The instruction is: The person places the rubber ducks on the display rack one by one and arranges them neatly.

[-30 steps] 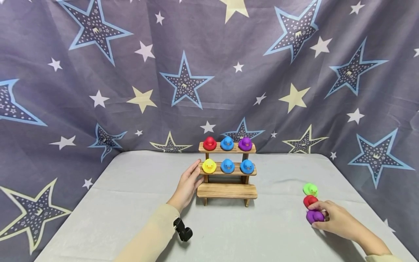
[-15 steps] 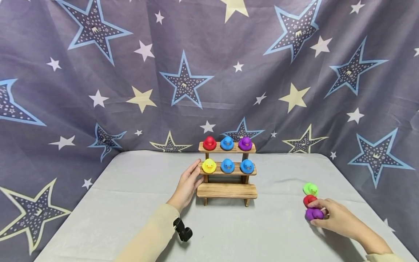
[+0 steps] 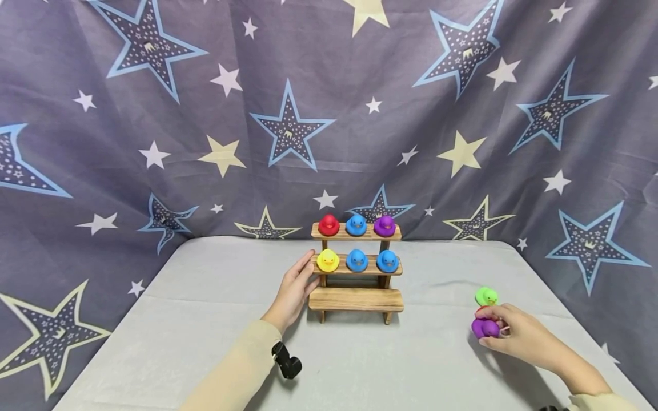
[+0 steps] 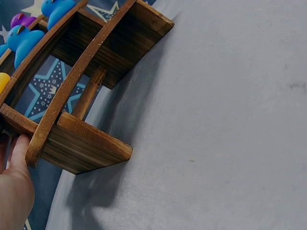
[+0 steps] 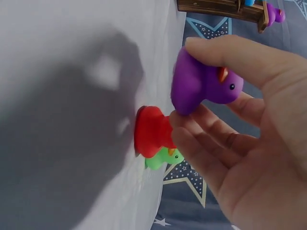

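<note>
Here, right hand pinching smooth purple duck, part-hidden red duck at twelve o'clock, left hand loose against wooden rack.

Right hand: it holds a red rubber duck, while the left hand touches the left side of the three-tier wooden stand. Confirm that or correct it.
The colour is wrong: the right wrist view shows the right hand holding a purple rubber duck, not a red one. The rest stands: the left hand touches the left side of the three-tier wooden stand.
</note>
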`<state>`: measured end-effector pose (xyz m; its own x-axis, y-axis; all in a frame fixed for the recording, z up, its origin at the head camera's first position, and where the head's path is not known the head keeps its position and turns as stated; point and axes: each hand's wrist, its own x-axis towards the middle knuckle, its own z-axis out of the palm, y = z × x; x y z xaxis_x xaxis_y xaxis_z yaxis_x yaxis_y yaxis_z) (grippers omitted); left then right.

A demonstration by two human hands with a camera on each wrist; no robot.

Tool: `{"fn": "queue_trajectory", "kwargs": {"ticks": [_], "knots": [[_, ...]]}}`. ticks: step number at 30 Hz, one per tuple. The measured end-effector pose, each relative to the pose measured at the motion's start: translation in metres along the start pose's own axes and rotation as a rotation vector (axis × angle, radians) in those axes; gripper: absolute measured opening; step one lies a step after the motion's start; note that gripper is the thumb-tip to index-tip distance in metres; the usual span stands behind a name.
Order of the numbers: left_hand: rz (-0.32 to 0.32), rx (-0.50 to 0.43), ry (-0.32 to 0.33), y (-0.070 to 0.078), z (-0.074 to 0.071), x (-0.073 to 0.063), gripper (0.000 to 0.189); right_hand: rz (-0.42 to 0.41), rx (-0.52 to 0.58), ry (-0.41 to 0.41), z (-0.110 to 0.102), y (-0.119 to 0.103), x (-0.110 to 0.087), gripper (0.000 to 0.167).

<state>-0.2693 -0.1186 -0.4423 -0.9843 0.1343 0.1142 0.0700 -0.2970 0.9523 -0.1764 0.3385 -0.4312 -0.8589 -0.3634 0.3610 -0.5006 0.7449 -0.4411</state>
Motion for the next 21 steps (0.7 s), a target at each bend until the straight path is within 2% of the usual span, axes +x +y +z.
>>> {"fn": "queue_trajectory", "kwargs": {"ticks": [7,13,21], "knots": [[-0.002,0.003,0.002,0.000,0.000,0.002,0.052,-0.028,-0.024,0.030,-0.001,-0.008,0.010,0.045],[-0.007,0.004,0.001,-0.001,-0.001,0.002,0.051,-0.084,-0.048,0.053,0.001,-0.015,0.020,0.044],[-0.009,0.002,0.000,-0.001,0.000,0.002,0.052,-0.130,-0.003,0.054,0.011,-0.029,0.033,0.042]]}}
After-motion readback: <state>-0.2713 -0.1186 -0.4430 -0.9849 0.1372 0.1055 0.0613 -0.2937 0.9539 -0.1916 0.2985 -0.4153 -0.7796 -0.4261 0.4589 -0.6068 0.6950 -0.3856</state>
